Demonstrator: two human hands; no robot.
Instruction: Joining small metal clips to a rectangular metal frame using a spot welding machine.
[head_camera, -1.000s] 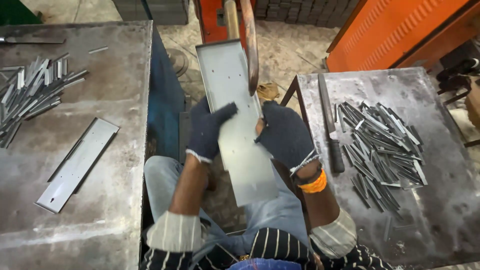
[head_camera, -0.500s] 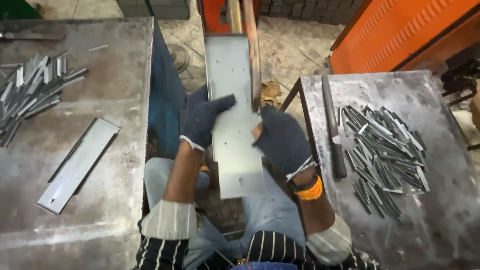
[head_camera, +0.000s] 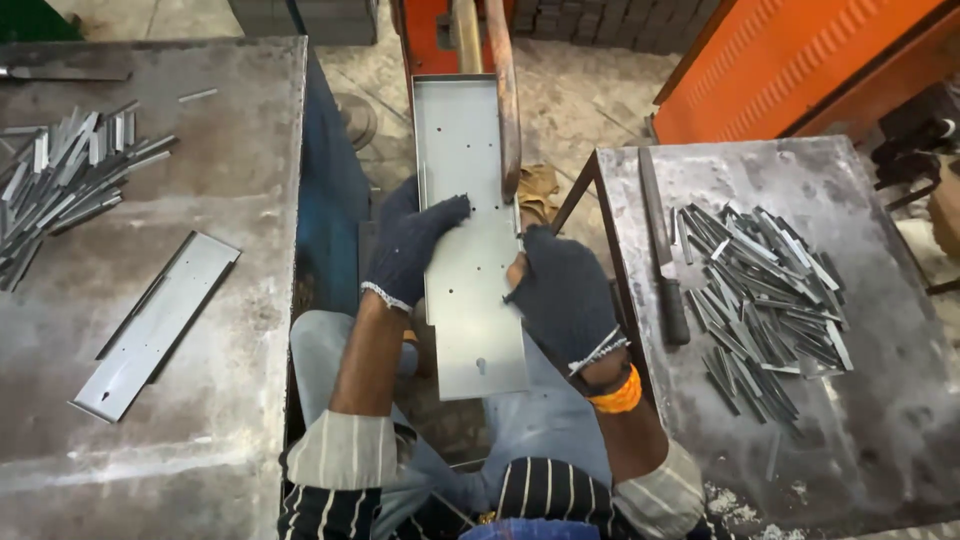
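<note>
I hold a long grey sheet-metal tray (head_camera: 470, 300) with small holes and turned-up edges, lengthwise in front of me above my lap. My left hand (head_camera: 412, 245), in a dark knit glove, grips its left edge with fingers laid across the top face. My right hand (head_camera: 562, 295), also gloved, with an orange band at the wrist, clamps the right edge. The tray's far end lies under a rusty curved bar (head_camera: 505, 95) of an orange machine (head_camera: 440, 30).
A metal table on the left (head_camera: 240, 120) carries a second similar tray (head_camera: 155, 325) and a pile of small metal strips (head_camera: 65, 180). The right table (head_camera: 900, 400) holds several thin strips (head_camera: 770, 290) and a long file-like tool (head_camera: 662, 250). An orange panel (head_camera: 800, 60) stands behind.
The tray has slid forward, away from me, further under the rusty bar. Both hands moved with it and kept their grip.
</note>
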